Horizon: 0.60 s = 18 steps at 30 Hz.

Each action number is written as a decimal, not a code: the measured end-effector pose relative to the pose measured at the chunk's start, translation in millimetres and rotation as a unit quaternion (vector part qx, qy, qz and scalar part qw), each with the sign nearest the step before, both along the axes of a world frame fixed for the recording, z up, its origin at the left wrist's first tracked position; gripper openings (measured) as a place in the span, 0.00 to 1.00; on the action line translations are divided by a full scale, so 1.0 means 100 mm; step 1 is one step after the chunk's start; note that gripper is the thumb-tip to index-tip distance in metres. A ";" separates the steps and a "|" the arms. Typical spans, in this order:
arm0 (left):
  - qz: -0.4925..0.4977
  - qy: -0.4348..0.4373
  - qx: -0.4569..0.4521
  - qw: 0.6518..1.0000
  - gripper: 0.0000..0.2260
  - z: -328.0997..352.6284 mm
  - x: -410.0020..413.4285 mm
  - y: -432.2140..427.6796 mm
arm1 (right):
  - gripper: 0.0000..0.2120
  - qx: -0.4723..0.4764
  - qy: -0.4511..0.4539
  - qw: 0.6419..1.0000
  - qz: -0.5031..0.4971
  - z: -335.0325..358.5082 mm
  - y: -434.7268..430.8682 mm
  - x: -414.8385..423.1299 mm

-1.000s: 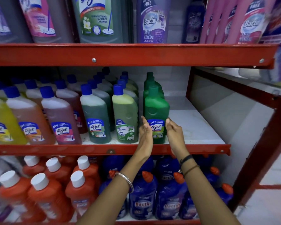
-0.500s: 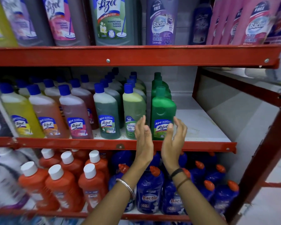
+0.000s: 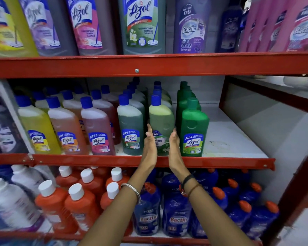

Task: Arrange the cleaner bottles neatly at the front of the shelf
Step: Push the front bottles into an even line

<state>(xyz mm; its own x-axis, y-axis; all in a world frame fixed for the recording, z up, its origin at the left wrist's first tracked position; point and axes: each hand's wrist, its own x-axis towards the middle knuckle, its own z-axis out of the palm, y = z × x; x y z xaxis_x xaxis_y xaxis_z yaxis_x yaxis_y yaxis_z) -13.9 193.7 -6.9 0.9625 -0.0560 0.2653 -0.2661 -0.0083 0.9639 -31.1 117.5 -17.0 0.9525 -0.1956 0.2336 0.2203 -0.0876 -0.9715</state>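
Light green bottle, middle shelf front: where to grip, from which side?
Grip the light green bottle low on its flat sides, from the front, as the left hand and right hand flank it. The grey-green bottle and dark green bottle crowd its shoulders; the blue cap is narrow.

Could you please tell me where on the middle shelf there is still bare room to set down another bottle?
The white shelf board is bare right of the green Lizol bottle, up to the red upright. Left of it the bottle rows stand packed, where both hands flank the Bactin bottle.
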 end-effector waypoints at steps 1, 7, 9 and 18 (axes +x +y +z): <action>0.001 -0.002 0.010 1.000 0.51 0.01 -0.02 -0.02 | 0.40 0.017 -0.006 1.000 0.000 -0.01 -0.01 0.00; 0.026 0.003 0.047 0.999 0.51 -0.01 -0.17 0.05 | 0.39 0.048 -0.012 0.999 -0.001 0.03 0.07 -0.14; 0.026 0.004 0.078 0.997 0.44 -0.01 -0.26 0.07 | 0.41 0.051 -0.015 0.999 -0.009 0.01 0.09 -0.16; 0.136 -0.036 0.049 0.989 0.24 0.04 -0.42 0.30 | 0.40 0.056 -0.036 0.990 -0.123 0.01 0.29 -0.29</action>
